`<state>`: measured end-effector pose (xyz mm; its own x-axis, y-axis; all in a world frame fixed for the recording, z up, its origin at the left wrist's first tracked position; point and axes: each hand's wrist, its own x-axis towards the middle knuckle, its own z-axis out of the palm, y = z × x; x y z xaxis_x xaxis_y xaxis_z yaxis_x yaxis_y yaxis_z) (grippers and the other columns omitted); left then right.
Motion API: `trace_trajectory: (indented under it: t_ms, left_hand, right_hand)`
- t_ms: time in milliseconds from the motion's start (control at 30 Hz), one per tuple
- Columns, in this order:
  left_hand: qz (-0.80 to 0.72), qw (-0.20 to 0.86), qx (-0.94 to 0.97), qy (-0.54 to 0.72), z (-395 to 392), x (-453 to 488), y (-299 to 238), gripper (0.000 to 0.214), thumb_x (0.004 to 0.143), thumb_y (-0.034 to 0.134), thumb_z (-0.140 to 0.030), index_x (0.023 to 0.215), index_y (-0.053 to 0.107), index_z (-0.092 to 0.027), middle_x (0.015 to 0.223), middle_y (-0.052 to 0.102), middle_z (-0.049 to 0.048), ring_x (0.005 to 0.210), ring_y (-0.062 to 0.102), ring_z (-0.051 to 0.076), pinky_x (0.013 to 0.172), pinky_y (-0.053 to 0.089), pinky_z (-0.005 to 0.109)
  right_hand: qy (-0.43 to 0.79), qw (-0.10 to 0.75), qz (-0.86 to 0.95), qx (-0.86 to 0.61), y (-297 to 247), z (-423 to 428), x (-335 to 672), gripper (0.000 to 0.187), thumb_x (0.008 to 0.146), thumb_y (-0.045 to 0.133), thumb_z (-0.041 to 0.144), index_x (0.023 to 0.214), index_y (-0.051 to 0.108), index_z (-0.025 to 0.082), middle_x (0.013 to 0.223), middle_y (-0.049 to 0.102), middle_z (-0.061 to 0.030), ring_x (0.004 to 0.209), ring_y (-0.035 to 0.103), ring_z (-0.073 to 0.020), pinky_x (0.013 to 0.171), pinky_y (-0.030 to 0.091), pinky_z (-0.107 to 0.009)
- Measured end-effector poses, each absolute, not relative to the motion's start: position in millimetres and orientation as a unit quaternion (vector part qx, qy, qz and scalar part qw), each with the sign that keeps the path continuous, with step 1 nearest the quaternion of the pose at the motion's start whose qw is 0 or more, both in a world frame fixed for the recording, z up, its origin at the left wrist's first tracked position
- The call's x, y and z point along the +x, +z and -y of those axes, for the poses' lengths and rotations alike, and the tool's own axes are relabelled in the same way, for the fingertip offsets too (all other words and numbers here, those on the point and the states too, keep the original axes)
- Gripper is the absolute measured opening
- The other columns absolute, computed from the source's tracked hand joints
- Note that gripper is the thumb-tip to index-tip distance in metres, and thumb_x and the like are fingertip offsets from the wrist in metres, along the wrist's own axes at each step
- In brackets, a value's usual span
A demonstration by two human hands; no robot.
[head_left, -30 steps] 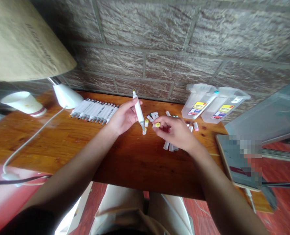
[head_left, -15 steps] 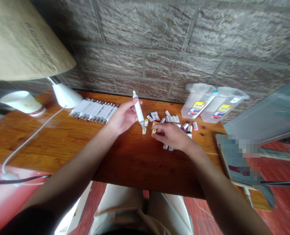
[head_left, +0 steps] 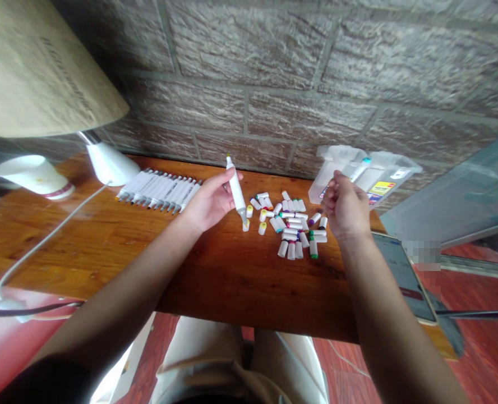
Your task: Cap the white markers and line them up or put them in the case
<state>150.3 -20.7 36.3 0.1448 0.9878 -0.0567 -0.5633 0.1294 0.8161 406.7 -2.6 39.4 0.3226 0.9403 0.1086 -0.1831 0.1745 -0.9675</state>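
My left hand point(head_left: 215, 202) holds a white marker point(head_left: 236, 188) upright at a slant. Both of its tips are uncapped: a yellowish one on top, a grey-collared one at the bottom, just over a yellow-topped cap. Several yellow-topped caps point(head_left: 262, 228) stand near that lower tip. To their right lies a loose spread of white caps point(head_left: 293, 223) with coloured ends. My right hand point(head_left: 346, 205) is raised in front of the clear plastic boxes point(head_left: 394, 168), its fingers curled together; whatever they hold, if anything, is hidden.
A row of uncapped white markers point(head_left: 160, 191) lies at the back left of the wooden table point(head_left: 215, 280). Beside it stand a lamp point(head_left: 110, 163) and a paper cup point(head_left: 36, 177). A tablet point(head_left: 404, 275) lies at the right edge, and a brick wall point(head_left: 232, 73) rises behind.
My right hand has left the yellow-topped caps, which now stand uncovered, and has moved right and up to the clear boxes. My left hand keeps the marker in nearly the same place.
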Motion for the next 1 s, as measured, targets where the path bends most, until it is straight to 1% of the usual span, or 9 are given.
trace_trajectory:
  t_ms: [67,133,233,300,367,500,633,833,1000]
  left_hand:
    - [-0.326,0.676,0.331,0.572,21,150,37,0.028,0.070,0.085,-0.037,0.076,0.069,-0.015,0.056,0.044,-0.0059,0.051,0.046,0.007,0.051,0.049,0.021]
    - [-0.331,0.674,0.331,0.572,21,150,38,0.027,0.071,0.084,-0.038,0.075,0.068,-0.016,0.056,0.045,-0.0057,0.050,0.045,0.007,0.051,0.048,0.021]
    - [-0.333,0.674,0.331,0.571,21,151,38,0.027,0.072,0.083,-0.037,0.075,0.068,-0.016,0.055,0.044,-0.0060,0.049,0.044,0.007,0.051,0.048,0.021]
    - [-0.333,0.676,0.330,0.569,21,151,38,0.027,0.072,0.084,-0.037,0.075,0.068,-0.016,0.055,0.043,-0.0063,0.048,0.043,0.006,0.051,0.047,0.021]
    - [-0.333,0.677,0.330,0.567,21,152,37,0.027,0.072,0.084,-0.037,0.074,0.068,-0.015,0.054,0.043,-0.0064,0.047,0.043,0.006,0.050,0.047,0.020]
    - [-0.332,0.677,0.335,0.565,20,152,37,0.027,0.073,0.083,-0.038,0.074,0.067,-0.015,0.054,0.045,-0.0059,0.048,0.044,0.007,0.051,0.048,0.021]
    - [-0.328,0.676,0.336,0.567,21,152,37,0.027,0.073,0.083,-0.037,0.075,0.068,-0.015,0.054,0.045,-0.0060,0.048,0.045,0.007,0.051,0.048,0.021]
    - [-0.335,0.679,0.326,0.566,23,156,37,0.028,0.070,0.086,-0.035,0.074,0.070,-0.013,0.053,0.042,-0.0068,0.049,0.048,0.007,0.050,0.047,0.020]
    - [-0.325,0.688,0.336,0.555,23,159,34,0.028,0.070,0.086,-0.033,0.074,0.069,-0.012,0.054,0.044,-0.0063,0.049,0.048,0.007,0.048,0.043,0.019]
  right_hand:
    - [0.406,0.634,0.429,-0.498,35,4,402,0.041,0.077,0.078,0.053,0.063,0.058,0.020,0.051,0.049,0.0055,0.039,0.033,-0.0051,0.036,0.025,-0.022]
    - [0.358,0.609,0.485,-0.516,29,5,399,0.038,0.079,0.075,0.053,0.066,0.064,0.020,0.060,0.060,0.0017,0.044,0.040,-0.0073,0.040,0.031,-0.023]
    - [0.287,0.528,0.603,-0.525,21,8,397,0.026,0.085,0.069,0.045,0.080,0.073,0.019,0.080,0.074,-0.0037,0.056,0.055,-0.0123,0.052,0.044,-0.026]
    - [0.244,0.447,0.687,-0.518,16,11,393,0.019,0.086,0.067,0.035,0.091,0.076,0.019,0.090,0.078,-0.0050,0.061,0.061,-0.0145,0.061,0.050,-0.029]
    - [0.193,0.377,0.753,-0.504,12,15,387,0.018,0.085,0.065,0.025,0.097,0.078,0.020,0.095,0.079,-0.0049,0.062,0.062,-0.0145,0.068,0.052,-0.030]
    - [0.157,0.298,0.826,-0.452,7,23,373,0.028,0.085,0.063,0.016,0.109,0.077,0.021,0.100,0.079,-0.0050,0.066,0.066,-0.0148,0.074,0.052,-0.029]
    - [0.159,0.286,0.839,-0.435,3,22,369,0.027,0.087,0.063,0.015,0.111,0.076,0.020,0.104,0.079,-0.0064,0.069,0.068,-0.0157,0.076,0.052,-0.029]
    - [0.151,0.312,0.825,-0.446,3,20,373,0.018,0.089,0.062,0.017,0.097,0.077,0.022,0.097,0.080,-0.0034,0.073,0.069,-0.0161,0.076,0.051,-0.029]
    - [0.192,0.306,0.836,-0.412,11,27,372,0.016,0.093,0.065,0.033,0.092,0.077,0.021,0.086,0.079,-0.0020,0.071,0.068,-0.0148,0.071,0.048,-0.026]
